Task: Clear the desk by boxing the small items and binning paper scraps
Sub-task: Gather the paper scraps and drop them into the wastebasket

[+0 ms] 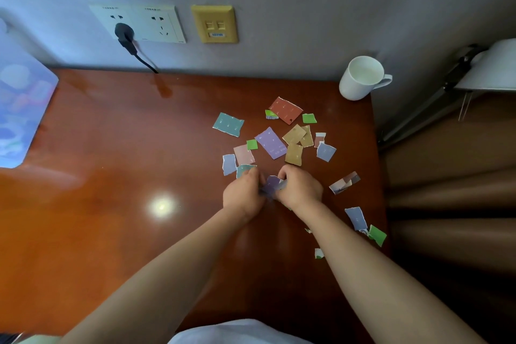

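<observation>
Firstly, desk: glossy red-brown top; its back edge meets the wall and its right edge falls away just past the outermost scraps. A broad span of polished wood runs from the box to the scraps.
Box: translucent and blurred, at the far left edge and partly out of view, well apart from both hands.
Lamp: white shade beyond the desk's right edge, above the back corner.
Mug: white, upright in the back right corner, near the wall, handle pointing right.
Sockets: on the wall above the back edge; a black plug sits in the left one, and its cord drops behind the desk.
Left hand: fingers curled, pinching the held scraps from the left.
Right hand: fingers curled round the same held scraps from the right, close against the left hand.
Loose scraps: scattered on the right half, mostly just beyond the hands.
Red scrap: farthest back, near the mug.
Teal scrap: leftmost.
Blue scrap: near the right edge.
Green scrap: right at that edge.
</observation>
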Action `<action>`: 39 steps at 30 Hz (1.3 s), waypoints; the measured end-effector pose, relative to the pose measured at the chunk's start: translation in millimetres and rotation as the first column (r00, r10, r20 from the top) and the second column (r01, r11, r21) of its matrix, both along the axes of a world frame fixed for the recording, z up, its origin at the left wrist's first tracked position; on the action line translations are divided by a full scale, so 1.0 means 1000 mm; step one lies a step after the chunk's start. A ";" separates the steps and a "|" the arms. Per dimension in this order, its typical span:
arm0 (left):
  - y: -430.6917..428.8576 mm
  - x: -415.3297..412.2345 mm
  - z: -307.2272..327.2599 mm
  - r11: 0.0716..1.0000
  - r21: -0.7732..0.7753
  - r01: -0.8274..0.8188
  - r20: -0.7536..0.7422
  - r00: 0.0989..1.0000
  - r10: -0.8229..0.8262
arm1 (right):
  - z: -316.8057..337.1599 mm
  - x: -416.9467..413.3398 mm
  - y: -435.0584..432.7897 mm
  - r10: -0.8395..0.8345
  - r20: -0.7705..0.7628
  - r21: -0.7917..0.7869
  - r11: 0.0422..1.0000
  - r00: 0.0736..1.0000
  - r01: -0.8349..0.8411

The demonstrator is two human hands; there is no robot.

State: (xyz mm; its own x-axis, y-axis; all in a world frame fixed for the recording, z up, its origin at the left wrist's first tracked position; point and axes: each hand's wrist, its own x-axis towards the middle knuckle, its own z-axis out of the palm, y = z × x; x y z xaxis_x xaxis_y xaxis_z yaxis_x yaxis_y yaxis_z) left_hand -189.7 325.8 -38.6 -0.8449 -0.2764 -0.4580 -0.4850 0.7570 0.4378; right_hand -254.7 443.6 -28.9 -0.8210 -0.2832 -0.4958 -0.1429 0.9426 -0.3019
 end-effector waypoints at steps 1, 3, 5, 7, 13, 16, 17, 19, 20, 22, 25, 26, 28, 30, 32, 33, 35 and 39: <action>0.001 0.000 0.001 1.000 0.003 0.006 0.005 1.000 -0.006 | 0.001 0.000 0.001 0.010 -0.016 0.019 1.000 1.000 -0.009; 0.002 0.002 0.001 1.000 0.014 0.008 0.008 1.000 -0.008 | 0.002 0.002 0.004 0.031 -0.046 0.041 0.999 0.998 -0.029; 0.004 0.003 0.001 1.000 0.002 0.003 0.006 1.000 -0.003 | 0.003 0.003 0.008 0.044 -0.066 0.058 0.998 0.997 -0.040; 0.005 0.003 0.000 0.999 -0.035 0.020 -0.001 1.000 -0.020 | 0.004 0.004 0.013 0.014 -0.048 0.031 0.999 0.999 -0.013; 0.004 0.006 -0.003 0.989 -0.117 0.094 0.002 0.996 -0.094 | 0.004 0.005 0.017 -0.459 0.424 -0.463 0.631 0.780 0.623; 0.004 0.007 -0.005 0.984 -0.138 0.110 0.012 0.994 -0.109 | 0.004 0.002 0.016 -0.497 0.582 -0.437 0.477 0.644 0.763; 0.005 0.006 -0.005 0.985 -0.135 0.108 0.017 0.994 -0.106 | 0.004 0.001 0.015 -0.489 0.615 -0.434 0.446 0.619 0.783; 0.005 0.004 -0.004 0.988 -0.122 0.099 0.019 0.995 -0.098 | 0.004 0.001 0.014 -0.478 0.668 -0.423 0.386 0.570 0.820; 0.006 0.004 -0.003 0.988 -0.118 0.100 0.014 0.995 -0.099 | 0.004 0.002 0.013 -0.478 0.687 -0.414 0.361 0.547 0.836; 0.007 0.004 0.000 0.988 -0.106 0.110 0.002 0.994 -0.110 | 0.005 0.003 0.012 -0.476 0.717 -0.399 0.319 0.510 0.860; 0.008 0.008 0.000 0.997 0.005 0.074 -0.006 0.997 -0.074 | 0.007 0.005 0.013 -0.430 0.757 -0.408 0.278 0.492 0.870; 0.007 0.009 0.000 0.996 0.085 0.029 -0.007 1.000 -0.028 | 0.008 0.006 0.014 -0.415 0.768 -0.411 0.265 0.488 0.872; 0.004 0.008 -0.001 0.934 0.323 -0.155 0.003 0.987 0.163 | 0.009 0.006 0.015 -0.391 0.788 -0.409 0.243 0.475 0.879; 0.002 0.006 0.003 0.748 0.547 -0.377 0.058 0.908 0.415 | 0.008 0.006 0.015 -0.363 0.806 -0.410 0.226 0.467 0.883; -0.002 0.003 0.009 0.546 0.662 -0.513 0.157 0.807 0.569 | 0.008 0.007 0.013 -0.341 0.811 -0.417 0.233 0.475 0.879; -0.003 0.002 0.013 0.458 0.686 -0.566 0.216 0.759 0.614 | 0.008 0.008 0.011 -0.339 0.810 -0.415 0.246 0.479 0.876; -0.009 0.002 0.017 0.282 0.701 -0.656 0.334 0.650 0.683 | 0.009 0.009 0.007 -0.348 0.809 -0.397 0.271 0.474 0.877; -0.017 0.005 0.020 0.100 0.703 -0.704 0.421 0.526 0.739 | 0.006 0.011 -0.003 -0.398 0.717 -0.397 0.441 0.572 0.805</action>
State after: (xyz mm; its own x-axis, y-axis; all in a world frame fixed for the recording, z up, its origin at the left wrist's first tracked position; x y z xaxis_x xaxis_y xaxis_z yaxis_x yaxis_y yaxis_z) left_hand -185.1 308.8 -18.5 -0.4686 -0.3465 -0.8126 -0.5793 -0.5740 0.5787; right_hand -243.9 440.1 -23.2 -0.6191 -0.1967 -0.7603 0.7246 0.2302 -0.6496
